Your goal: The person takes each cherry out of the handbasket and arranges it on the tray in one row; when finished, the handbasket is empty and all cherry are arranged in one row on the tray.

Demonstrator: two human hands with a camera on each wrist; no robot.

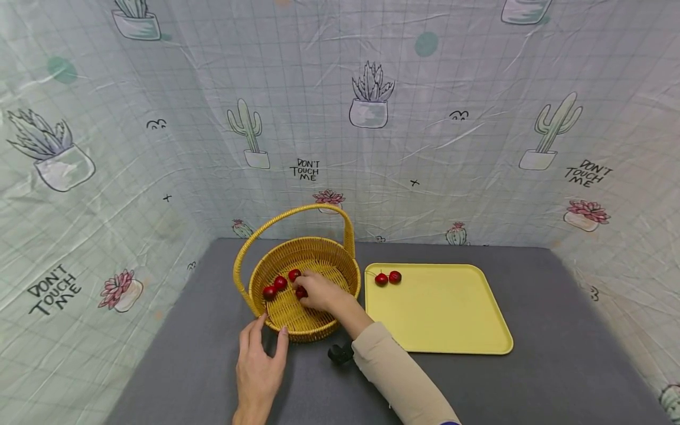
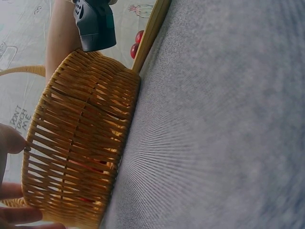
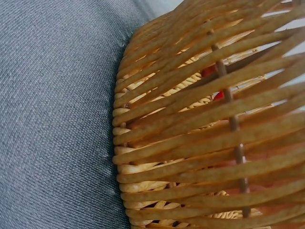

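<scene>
A round woven basket [image 1: 347, 267] with a tall handle stands on the table, with several dark red cherries [image 1: 280, 283] along its left inside. My right hand [image 1: 321, 293] reaches over the rim into the basket, its fingers and thumb around one cherry [image 1: 301, 292] close above the woven bottom. At the front left rim is my left hand [image 1: 259, 369], thumb and fingers spread and fairly relaxed, the fingertips touching the rim. From the left wrist view, the left thumb [image 2: 12, 138] lies against the basket's upper edge. The basket wall hides most of the right hand in the right wrist view.
To the basket's right lies a yellow tray [image 1: 441, 313], with two cherries [image 1: 388, 278] in its far left corner. A black wrist device [image 1: 340, 354] shows beneath the right forearm. Behind the grey table [image 1: 531, 307] hangs a printed cloth [image 1: 425, 147].
</scene>
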